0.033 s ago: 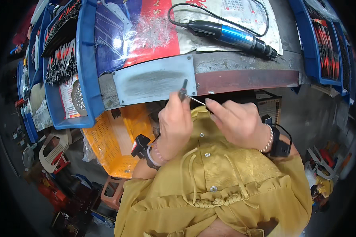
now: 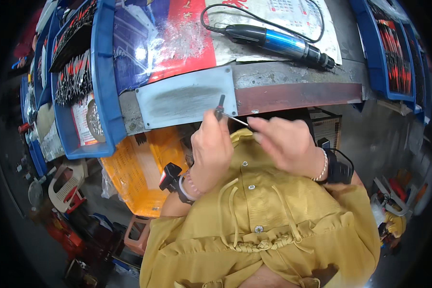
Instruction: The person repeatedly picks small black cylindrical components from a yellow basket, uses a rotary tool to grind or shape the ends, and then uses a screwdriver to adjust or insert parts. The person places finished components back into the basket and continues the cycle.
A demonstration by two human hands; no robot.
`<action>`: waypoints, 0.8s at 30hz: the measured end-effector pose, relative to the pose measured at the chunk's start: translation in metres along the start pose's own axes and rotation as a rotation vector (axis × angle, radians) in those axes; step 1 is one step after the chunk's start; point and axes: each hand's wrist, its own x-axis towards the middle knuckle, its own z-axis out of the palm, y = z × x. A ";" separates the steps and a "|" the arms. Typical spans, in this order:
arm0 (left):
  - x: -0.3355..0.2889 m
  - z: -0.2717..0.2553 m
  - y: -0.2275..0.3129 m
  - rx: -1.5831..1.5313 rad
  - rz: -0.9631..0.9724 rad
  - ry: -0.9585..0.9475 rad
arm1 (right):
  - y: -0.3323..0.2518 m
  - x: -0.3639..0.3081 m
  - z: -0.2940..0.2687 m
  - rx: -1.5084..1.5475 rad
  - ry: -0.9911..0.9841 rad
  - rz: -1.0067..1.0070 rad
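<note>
My left hand [image 2: 212, 139] is closed, pinching a small dark part [image 2: 220, 107] that sticks up past the thumb and index finger. A thin, shiny metal rod [image 2: 235, 119] runs from that part to my right hand [image 2: 284, 144]. The right fingertips are pinched around the rod's other end, and their lower edges are blurred by motion. How the rod joins the dark part is too small to tell. Just beyond my left hand, a light blue-grey plate [image 2: 149, 115] with a dark smudged middle is fixed along the bench's near edge.
A blue and black electric screwdriver [image 2: 285, 44] with a looped cord lies on printed sheets [image 2: 189, 33]. Blue bins [image 2: 103, 72] of thin red-and-black pieces stand at the left, with another blue bin [image 2: 377, 53] at the right. A yellow crate [image 2: 129, 177] sits below the bench.
My right fingers have shifted slightly at the end of the rod and look more blurred. The left hand and the dark part have moved a little left.
</note>
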 end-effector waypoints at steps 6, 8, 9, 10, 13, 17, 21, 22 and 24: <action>0.006 0.008 -0.011 0.093 0.047 0.065 | 0.004 0.015 0.000 0.656 -0.101 0.547; 0.002 0.006 -0.012 0.052 0.029 0.043 | -0.004 0.014 -0.007 -0.258 -0.144 -0.075; 0.002 0.006 -0.013 0.040 0.027 0.036 | -0.007 0.014 -0.008 -0.302 -0.160 -0.079; 0.003 0.007 -0.014 0.026 0.024 0.029 | -0.009 0.013 -0.008 -0.354 -0.182 -0.087; 0.003 0.009 -0.016 0.044 0.040 0.046 | -0.008 0.008 -0.001 -0.249 -0.180 0.016; 0.004 0.013 -0.017 0.136 0.103 0.083 | 0.006 0.003 0.016 0.250 0.012 0.179; 0.002 0.016 -0.018 0.180 0.115 0.095 | 0.011 -0.004 0.024 0.692 0.023 0.440; 0.002 0.017 -0.018 0.199 0.115 0.100 | 0.011 -0.005 0.023 0.823 0.008 0.524; 0.000 0.021 -0.018 0.209 0.106 0.128 | 0.013 -0.006 0.020 1.062 -0.055 0.660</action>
